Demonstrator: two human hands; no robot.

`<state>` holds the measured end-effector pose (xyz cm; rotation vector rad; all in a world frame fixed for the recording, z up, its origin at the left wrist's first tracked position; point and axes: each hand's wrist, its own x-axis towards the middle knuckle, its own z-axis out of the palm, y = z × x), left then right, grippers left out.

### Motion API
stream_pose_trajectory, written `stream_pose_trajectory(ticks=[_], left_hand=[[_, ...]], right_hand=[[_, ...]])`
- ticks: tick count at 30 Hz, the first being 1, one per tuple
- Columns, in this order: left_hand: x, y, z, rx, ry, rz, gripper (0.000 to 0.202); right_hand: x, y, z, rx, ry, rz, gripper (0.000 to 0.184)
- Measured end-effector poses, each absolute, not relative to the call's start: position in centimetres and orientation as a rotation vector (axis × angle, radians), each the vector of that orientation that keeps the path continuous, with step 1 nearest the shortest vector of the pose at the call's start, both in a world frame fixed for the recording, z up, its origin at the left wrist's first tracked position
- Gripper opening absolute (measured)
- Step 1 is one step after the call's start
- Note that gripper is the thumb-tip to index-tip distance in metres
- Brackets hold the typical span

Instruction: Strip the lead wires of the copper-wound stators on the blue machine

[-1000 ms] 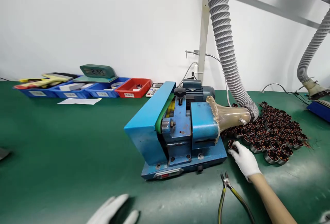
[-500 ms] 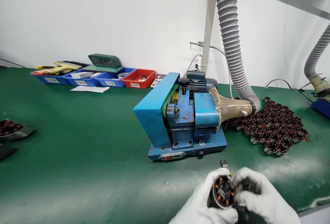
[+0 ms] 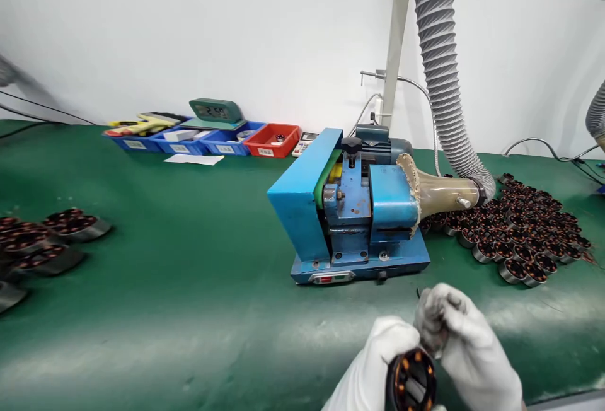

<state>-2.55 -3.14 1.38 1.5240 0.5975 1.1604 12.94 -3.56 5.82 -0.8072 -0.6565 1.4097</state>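
My left hand [image 3: 378, 360], in a white glove, is wrapped round a motor stator [image 3: 412, 381], a dark ring with copper windings inside. The stator is low in the view, its open face tilted up towards me, its lower edge cut off by the frame. Just above and to its right is my right hand [image 3: 466, 341], also gloved, its fingers curled together. The glove is grey and soiled at the fingertips. Whatever those fingers pinch, if anything, is hidden and blurred. Beyond both hands stands a blue belt grinder [image 3: 350, 209] with a green belt.
Many stators [image 3: 524, 228] lie grouped behind and right of the grinder, with more stators [image 3: 51, 234] at the far left. A ribbed suction hose [image 3: 439, 52] joins the grinder. Blue bins [image 3: 227, 143], a red bin [image 3: 271, 141] and a digital clock [image 3: 216, 110] line the wall.
The view has swung left, bringing more of the left stators in. My right hand has lifted off the stator's face. My left hand has lowered and tilted the stator.
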Motion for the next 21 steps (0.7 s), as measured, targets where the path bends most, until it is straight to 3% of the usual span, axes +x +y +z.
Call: stream_pose_trajectory(ticks=[3, 7, 11, 14, 17, 21], left_hand=[[-2.8, -2.7, 0.5, 1.774, 0.497, 1.311, 0.031], [-3.1, -3.1, 2.2, 1.786, 0.673, 1.356, 0.067], [-2.4, -3.5, 4.0, 1.74, 0.711, 1.315, 0.062], [-2.1, -3.3, 4.0, 1.71, 0.67, 1.332, 0.061], [-2.0, -3.0, 3.8, 1.686, 0.66, 1.395, 0.063], [-1.1, -2.4, 3.4, 1.567, 0.905, 1.449, 0.06]], right_hand=[[13.5, -3.4, 6.4, -0.79, -0.459, 1.356, 0.017], [12.1, -4.1, 6.1, -1.008, -0.708, 1.368, 0.027], [10.5, -3.7, 6.0, -1.04, -0.816, 1.231, 0.013], [11.4, -2.1, 6.4, -0.932, -0.556, 1.355, 0.017], [13.2, -0.8, 6.0, -0.834, -0.333, 1.181, 0.017], [12.7, -1.3, 3.7, -0.932, -0.572, 1.098, 0.022]])
